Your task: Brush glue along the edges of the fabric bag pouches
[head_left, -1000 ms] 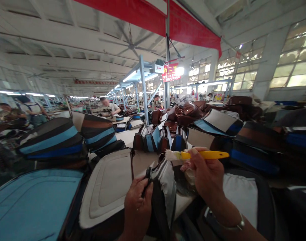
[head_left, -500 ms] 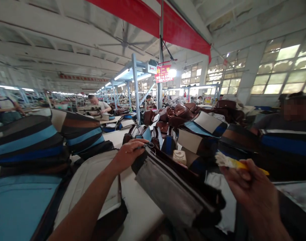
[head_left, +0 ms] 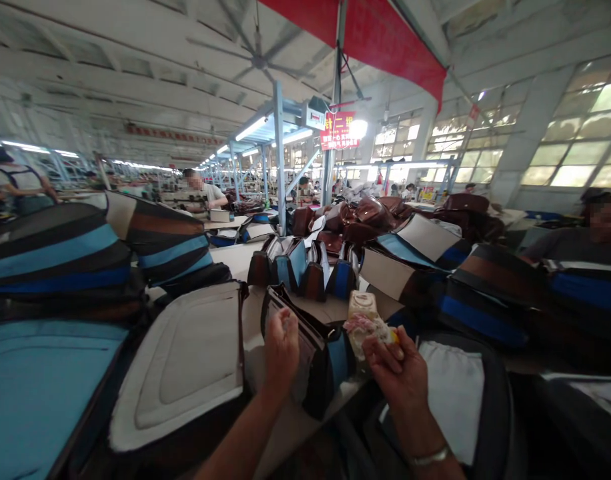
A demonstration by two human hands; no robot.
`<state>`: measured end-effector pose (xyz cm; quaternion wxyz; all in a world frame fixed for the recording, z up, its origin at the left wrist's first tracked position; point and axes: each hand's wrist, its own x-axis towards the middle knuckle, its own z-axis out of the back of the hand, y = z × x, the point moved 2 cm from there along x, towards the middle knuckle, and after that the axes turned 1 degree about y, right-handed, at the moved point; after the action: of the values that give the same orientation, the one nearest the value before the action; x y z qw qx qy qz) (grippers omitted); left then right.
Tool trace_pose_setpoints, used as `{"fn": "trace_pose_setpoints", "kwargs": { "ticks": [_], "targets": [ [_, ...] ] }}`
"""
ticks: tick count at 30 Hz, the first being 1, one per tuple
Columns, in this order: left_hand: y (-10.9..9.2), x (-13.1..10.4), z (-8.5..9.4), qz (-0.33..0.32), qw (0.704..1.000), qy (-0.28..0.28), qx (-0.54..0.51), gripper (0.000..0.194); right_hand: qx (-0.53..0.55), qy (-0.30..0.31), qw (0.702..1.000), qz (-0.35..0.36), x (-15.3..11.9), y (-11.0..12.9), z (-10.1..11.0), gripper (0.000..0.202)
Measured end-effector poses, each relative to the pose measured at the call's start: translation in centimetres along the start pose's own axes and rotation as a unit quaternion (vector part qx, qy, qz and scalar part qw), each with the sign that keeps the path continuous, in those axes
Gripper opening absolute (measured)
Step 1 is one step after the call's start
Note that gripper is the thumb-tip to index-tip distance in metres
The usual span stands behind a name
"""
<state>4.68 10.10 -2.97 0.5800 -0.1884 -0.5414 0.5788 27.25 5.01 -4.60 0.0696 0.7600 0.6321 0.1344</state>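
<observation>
My right hand (head_left: 399,370) is closed around a brush (head_left: 384,331) with pale bristles and a yellow handle. Its bristles are at the side of a cream-coloured plastic container (head_left: 362,304), whose lower part has a pinkish, ragged patch. Close to it on the left, my left hand (head_left: 281,343) has its fingers curled together in front of a dark bag (head_left: 310,323). Whatever those fingers pinch, if anything, is hidden. The bag stands on the pale tabletop, its long upper edge facing up and a blue-striped end toward me.
A large grey-white bag panel (head_left: 185,360) lies left, beside a light-blue one (head_left: 40,393). Striped bags (head_left: 60,247) are stacked further left, others (head_left: 485,293) at right. Small bag pieces (head_left: 313,273) stand behind the work. A person (head_left: 585,227) is at far right.
The brush has moved left and down to the container. My left hand has left the bag's far corner and come nearer. The bag has turned and shifted left; the view has moved slightly.
</observation>
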Motion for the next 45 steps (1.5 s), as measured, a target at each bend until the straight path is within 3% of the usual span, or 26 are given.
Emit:
{"fn": "trace_pose_setpoints", "kwargs": {
  "ticks": [2, 3, 6, 9, 12, 15, 17, 21, 23, 25, 27, 30, 31, 32, 33, 36, 37, 41, 45],
  "targets": [
    [0.8, -5.3, 0.1, -0.021, 1.0, 0.005, -0.014, 0.044, -0.005, -0.004, 1.0, -0.005, 0.6, -0.2, 0.4, 0.027],
    [1.1, -7.5, 0.0, -0.068, 0.998, -0.004, -0.007, 0.048, -0.02, -0.005, 1.0, -0.004, 0.9, -0.4, 0.7, 0.024],
    [2.2, -11.4, -1.3, -0.14, 0.99, 0.018, 0.023, 0.066, -0.063, -0.004, 0.998, 0.007, 1.5, -1.6, 1.5, 0.023],
    [2.8, -11.6, -2.7, -0.126, 0.992, 0.019, 0.013, 0.065, -0.079, 0.008, 0.997, 0.006, 1.2, -3.1, 1.6, 0.03],
    [2.5, -10.7, -2.4, -0.086, 0.994, 0.054, -0.043, 0.046, -0.092, 0.022, 0.996, -0.005, -0.1, -4.0, 1.2, 0.036],
    [1.6, -10.0, -0.4, -0.068, 0.983, 0.141, -0.097, 0.027, -0.099, 0.014, 0.995, -0.029, -1.6, -3.9, 0.3, 0.039],
    [0.7, -9.4, 1.3, -0.077, 0.974, 0.181, -0.114, 0.024, -0.109, -0.011, 0.993, -0.036, -2.4, -3.2, -1.0, 0.034],
    [-1.2, -8.3, 3.7, -0.103, 0.964, 0.21, -0.127, 0.022, -0.222, -0.01, 0.974, 0.045, -3.4, -1.7, -5.8, 0.026],
    [-1.9, -7.9, 4.2, -0.105, 0.962, 0.212, -0.134, 0.02, -0.314, 0.027, 0.944, 0.093, -3.5, -1.6, -8.4, 0.028],
    [-2.3, -7.8, 4.3, -0.102, 0.96, 0.215, -0.145, 0.016, -0.438, 0.091, 0.886, 0.124, -3.2, -2.1, -10.5, 0.026],
    [-2.5, -7.9, 4.3, -0.096, 0.958, 0.217, -0.158, 0.01, -0.588, 0.176, 0.773, 0.159, -2.7, -2.8, -11.9, 0.024],
    [-2.5, -8.0, 4.5, -0.087, 0.951, 0.235, -0.179, 0.01, -0.748, 0.275, 0.559, 0.228, -2.1, -3.1, -13.3, 0.026],
    [-2.5, -8.0, 4.7, -0.083, 0.95, 0.24, -0.184, 0.011, -0.768, 0.289, 0.516, 0.246, -2.0, -3.0, -13.7, 0.027],
    [-2.5, -8.0, 4.8, -0.078, 0.948, 0.247, -0.185, 0.012, -0.773, 0.295, 0.499, 0.256, -2.1, -2.7, -14.1, 0.027],
    [-2.5, -7.9, 4.9, -0.072, 0.947, 0.25, -0.186, 0.012, -0.767, 0.296, 0.506, 0.261, -2.2, -2.5, -14.3, 0.027],
    [-2.7, -7.5, 5.3, -0.059, 0.946, 0.258, -0.189, 0.01, -0.73, 0.314, 0.554, 0.247, -2.8, -2.0, -14.6, 0.022],
    [-2.7, -7.5, 5.4, -0.058, 0.945, 0.259, -0.192, 0.01, -0.73, 0.336, 0.543, 0.243, -3.1, -2.0, -14.5, 0.02],
    [-2.7, -7.5, 5.5, -0.044, 0.942, 0.267, -0.2, 0.014, -0.754, 0.42, 0.436, 0.255, -3.6, -1.6, -14.1, 0.011],
    [-2.4, -7.6, 5.3, -0.018, 0.937, 0.274, -0.215, 0.014, -0.731, 0.415, 0.463, 0.28, -4.2, -0.1, -14.2, 0.005]
  ]
}}
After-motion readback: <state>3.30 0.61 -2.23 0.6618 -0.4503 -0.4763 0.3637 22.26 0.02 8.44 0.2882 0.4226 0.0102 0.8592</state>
